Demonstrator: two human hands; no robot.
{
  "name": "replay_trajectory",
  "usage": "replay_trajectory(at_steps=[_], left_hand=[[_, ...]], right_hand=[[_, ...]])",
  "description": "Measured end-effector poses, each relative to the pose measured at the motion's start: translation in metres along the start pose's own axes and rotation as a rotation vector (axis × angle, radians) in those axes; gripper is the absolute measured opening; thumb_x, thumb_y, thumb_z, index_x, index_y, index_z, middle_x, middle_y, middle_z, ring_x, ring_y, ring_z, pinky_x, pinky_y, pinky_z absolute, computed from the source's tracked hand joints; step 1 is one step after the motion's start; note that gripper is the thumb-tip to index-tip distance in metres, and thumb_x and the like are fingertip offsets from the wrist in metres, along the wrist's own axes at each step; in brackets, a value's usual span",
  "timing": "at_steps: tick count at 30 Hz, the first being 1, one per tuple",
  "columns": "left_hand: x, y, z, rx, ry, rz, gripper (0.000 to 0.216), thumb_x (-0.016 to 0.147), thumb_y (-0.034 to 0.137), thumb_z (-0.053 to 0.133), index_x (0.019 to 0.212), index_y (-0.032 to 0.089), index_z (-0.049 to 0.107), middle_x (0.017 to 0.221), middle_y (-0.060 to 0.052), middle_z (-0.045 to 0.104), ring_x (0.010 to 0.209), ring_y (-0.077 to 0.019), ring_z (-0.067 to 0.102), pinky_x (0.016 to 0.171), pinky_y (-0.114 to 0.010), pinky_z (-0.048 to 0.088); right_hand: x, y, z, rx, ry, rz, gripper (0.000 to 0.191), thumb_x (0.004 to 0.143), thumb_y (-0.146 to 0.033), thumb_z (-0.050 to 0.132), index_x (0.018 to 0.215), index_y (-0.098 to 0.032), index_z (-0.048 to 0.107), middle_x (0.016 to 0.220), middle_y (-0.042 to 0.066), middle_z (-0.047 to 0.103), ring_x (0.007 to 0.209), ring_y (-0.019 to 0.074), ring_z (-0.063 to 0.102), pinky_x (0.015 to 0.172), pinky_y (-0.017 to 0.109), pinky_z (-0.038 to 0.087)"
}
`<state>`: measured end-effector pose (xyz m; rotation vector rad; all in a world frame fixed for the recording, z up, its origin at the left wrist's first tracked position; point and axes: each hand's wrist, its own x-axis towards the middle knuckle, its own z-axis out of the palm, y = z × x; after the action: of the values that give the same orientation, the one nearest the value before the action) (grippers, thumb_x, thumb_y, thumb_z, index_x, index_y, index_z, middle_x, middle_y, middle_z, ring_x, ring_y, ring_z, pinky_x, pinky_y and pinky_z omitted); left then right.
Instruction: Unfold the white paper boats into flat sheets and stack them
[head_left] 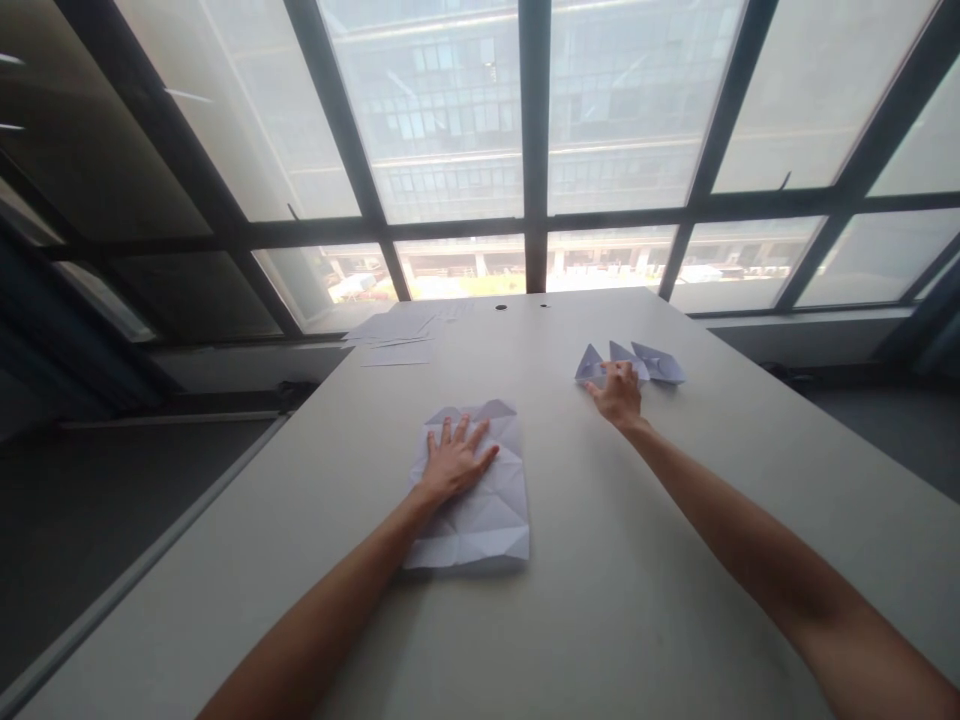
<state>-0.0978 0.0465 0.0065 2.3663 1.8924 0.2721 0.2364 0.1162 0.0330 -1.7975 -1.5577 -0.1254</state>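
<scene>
A creased white sheet of paper (480,510) lies unfolded on the table in front of me. My left hand (454,462) rests flat on its upper left part with the fingers spread. My right hand (619,392) reaches out to the far right, its fingers curled at the near edge of a group of folded paper boats (649,362). I cannot make out whether those fingers pinch one of the boats or only touch it.
The long pale table (600,600) runs to a wall of large windows (525,150). A loose stack of flat white sheets (394,335) lies at the table's far left. The table's left edge drops to a dark floor.
</scene>
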Motion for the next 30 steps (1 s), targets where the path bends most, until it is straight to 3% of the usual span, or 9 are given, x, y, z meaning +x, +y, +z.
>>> replay_trajectory(at_steps=[5,9,12,15,18,20,23,25,30], left_hand=[[0.002,0.004,-0.014,-0.096,0.292,0.078,0.052,0.095,0.053,0.042,0.139,0.026,0.051,0.150,-0.014,0.043,0.143,-0.0388,0.026,0.110,-0.072,0.009],[0.001,0.017,-0.035,-0.441,0.520,0.150,0.036,0.093,0.040,0.051,0.120,0.018,0.063,0.123,-0.014,0.062,0.121,-0.0293,0.053,0.108,-0.051,0.037],[0.001,0.034,-0.039,-0.885,0.447,0.095,0.048,0.088,0.049,0.060,0.124,0.018,0.059,0.118,-0.014,0.063,0.105,-0.0265,0.062,0.088,-0.041,0.053],[-0.001,0.048,-0.035,-1.242,0.353,0.020,0.059,0.083,0.057,0.064,0.126,0.018,0.058,0.117,-0.013,0.063,0.091,-0.0222,0.065,0.075,-0.033,0.054],[-0.005,0.052,-0.029,-1.352,0.368,-0.038,0.051,0.083,0.062,0.060,0.089,0.013,0.069,0.080,-0.005,0.066,0.066,-0.0148,0.058,0.059,-0.024,0.046],[-0.008,0.050,-0.028,-1.329,0.355,-0.076,0.056,0.081,0.065,0.059,0.066,0.012,0.063,0.059,-0.001,0.055,0.053,-0.0109,0.047,0.049,-0.022,0.035],[-0.012,0.048,-0.027,-1.276,0.275,-0.106,0.059,0.078,0.067,0.062,0.053,0.013,0.055,0.050,0.002,0.044,0.047,-0.0081,0.035,0.046,-0.022,0.024],[-0.013,0.048,-0.026,-1.245,0.191,-0.108,0.059,0.075,0.067,0.064,0.051,0.014,0.053,0.049,0.002,0.042,0.046,-0.0078,0.033,0.045,-0.022,0.022],[-0.013,0.051,-0.023,-1.148,-0.068,-0.023,0.054,0.079,0.063,0.061,0.060,0.012,0.061,0.056,-0.002,0.050,0.048,-0.0112,0.042,0.046,-0.023,0.028]], right_hand=[[0.009,0.011,0.003,-0.057,-0.144,-0.072,0.018,0.084,-0.011,0.058,0.099,-0.014,0.067,0.108,0.015,0.061,0.102,0.0286,0.058,0.084,0.037,0.047],[-0.026,-0.025,-0.010,0.091,-0.065,-0.268,0.018,0.088,-0.010,0.052,0.098,-0.017,0.066,0.113,0.012,0.061,0.102,0.0239,0.059,0.087,0.034,0.048],[-0.066,-0.064,-0.024,0.271,-0.005,-0.474,0.016,0.091,-0.012,0.050,0.095,-0.019,0.065,0.116,0.012,0.059,0.099,0.0220,0.059,0.087,0.035,0.050],[-0.104,-0.096,-0.035,0.342,-0.060,-0.592,0.020,0.094,-0.014,0.047,0.092,-0.020,0.066,0.116,0.012,0.060,0.099,0.0214,0.058,0.082,0.034,0.052],[-0.128,-0.111,-0.041,0.462,-0.193,-0.680,0.015,0.093,-0.026,0.054,0.090,-0.021,0.068,0.114,0.011,0.061,0.096,0.0222,0.059,0.078,0.035,0.053],[-0.133,-0.114,-0.044,0.635,-0.230,-0.604,0.020,0.093,-0.037,0.055,0.094,-0.022,0.070,0.115,0.011,0.062,0.099,0.0233,0.059,0.081,0.037,0.052],[-0.124,-0.113,-0.043,0.888,-0.191,-0.207,0.033,0.094,-0.045,0.049,0.105,-0.020,0.067,0.113,0.013,0.062,0.095,0.0231,0.060,0.076,0.035,0.053],[-0.112,-0.111,-0.039,0.985,-0.274,0.034,0.042,0.088,-0.049,0.055,0.112,-0.016,0.064,0.107,0.013,0.065,0.085,0.0215,0.062,0.066,0.031,0.052],[-0.096,-0.100,-0.024,1.066,-0.666,0.071,0.031,0.078,-0.040,0.066,0.086,-0.011,0.072,0.072,0.005,0.067,0.061,0.0147,0.058,0.054,0.024,0.042]])
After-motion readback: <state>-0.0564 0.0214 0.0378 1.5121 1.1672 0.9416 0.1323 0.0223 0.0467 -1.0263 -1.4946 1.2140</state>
